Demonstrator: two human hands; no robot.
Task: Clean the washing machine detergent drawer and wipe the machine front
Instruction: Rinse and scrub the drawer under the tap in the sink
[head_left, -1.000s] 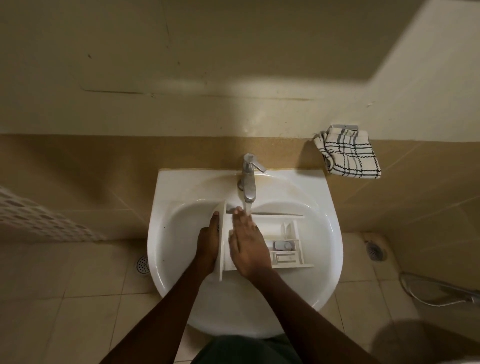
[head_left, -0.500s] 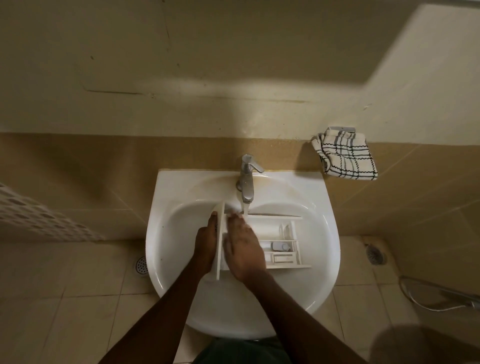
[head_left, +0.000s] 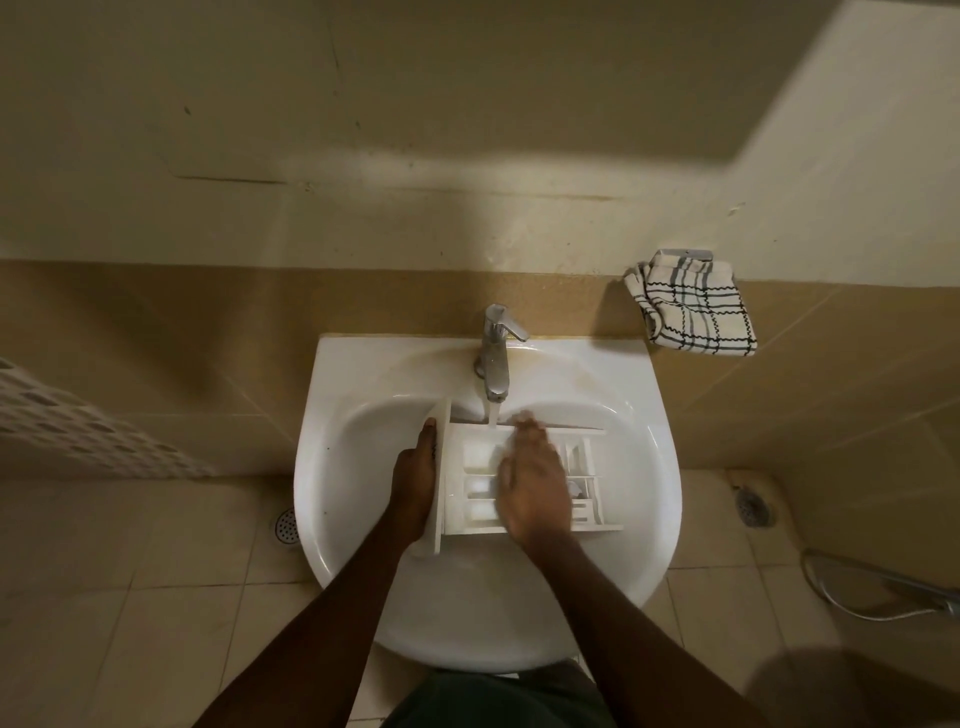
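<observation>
We are standing in a home bathroom: white sink (head_left: 644, 467), tap (head_left: 496, 353), tiled floor (head_left: 130, 597), floor drain (head_left: 750, 506).

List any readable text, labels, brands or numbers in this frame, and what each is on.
None can be read.
Drawer: any compartment marks are too blurred, and part lies under the right hand.
Tap: no brand shows.
Towel: checked pattern only, no label legible.
Sink: no marking shows.
</observation>
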